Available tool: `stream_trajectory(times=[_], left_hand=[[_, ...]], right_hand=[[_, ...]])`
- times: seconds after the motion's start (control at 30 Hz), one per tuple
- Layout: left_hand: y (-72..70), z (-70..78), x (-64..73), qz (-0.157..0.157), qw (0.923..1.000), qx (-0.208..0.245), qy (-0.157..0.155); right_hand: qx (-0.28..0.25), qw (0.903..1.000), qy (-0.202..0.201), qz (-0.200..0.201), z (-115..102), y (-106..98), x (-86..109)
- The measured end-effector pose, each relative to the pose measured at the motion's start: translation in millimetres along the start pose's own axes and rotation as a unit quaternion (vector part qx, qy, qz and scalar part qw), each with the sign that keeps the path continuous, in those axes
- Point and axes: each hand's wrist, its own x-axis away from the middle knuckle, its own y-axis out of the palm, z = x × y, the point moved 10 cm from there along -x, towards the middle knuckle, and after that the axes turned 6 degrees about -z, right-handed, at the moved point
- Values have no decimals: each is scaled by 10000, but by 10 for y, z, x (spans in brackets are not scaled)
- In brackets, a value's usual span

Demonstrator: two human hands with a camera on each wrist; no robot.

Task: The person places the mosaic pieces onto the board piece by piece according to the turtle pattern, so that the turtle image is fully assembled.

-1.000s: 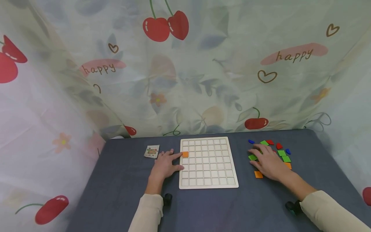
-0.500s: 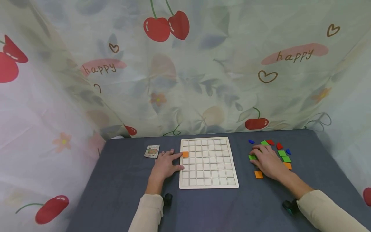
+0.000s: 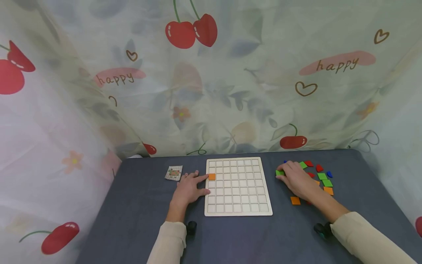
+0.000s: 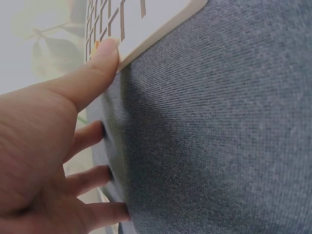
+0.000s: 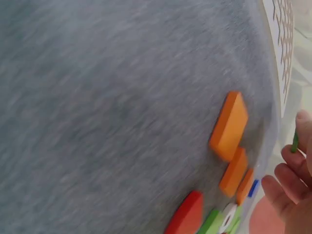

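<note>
In the head view my right hand [image 3: 298,179] pinches a green square tile [image 3: 280,172] between thumb and fingertips, left of the loose pieces. The right wrist view shows that green tile [image 5: 295,141] edge-on between thumb and finger. My left hand [image 3: 188,189] rests at the left edge of a pale wooden grid board [image 3: 238,187], fingers spread. Its index fingertip is right at an orange square tile [image 3: 212,176] in the leftmost column. In the left wrist view the thumb of the left hand [image 4: 44,131] presses on the board's rim [image 4: 161,31], and the other fingertips touch the cloth.
Several red, green, blue and orange pieces lie around and behind my right hand, among them an orange tile [image 3: 295,201] and a green tile [image 3: 327,183]. A small printed card [image 3: 173,172] lies left of the board. A dark cloth [image 3: 227,238] covers the table; a patterned curtain [image 3: 211,91] hangs behind.
My right hand has drawn the green tile left from the pile, uncovering red and orange pieces behind it. The left hand stays put on the board. The head view shifts slightly.
</note>
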Motion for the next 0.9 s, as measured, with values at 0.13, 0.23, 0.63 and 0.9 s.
stream_trajectory(times=[0.13,0.23,0.63,0.9], left_hand=[[7,-18,-8,-20,10000,-6,-40],[14,-22,-17,-32,10000,-35,-56],[17,-10,-29,-94,9999,-37,-38],[11,-16,-21,-88,9999,-93,-98]], right_hand=[[-38,9999,65,-121,-105,26,-97],[-63,9998,99,-185,-196,52,-173],[-76,9998,-51,-177,-589,85,-443],[-71,9987,-496,122,-867,163,-549]])
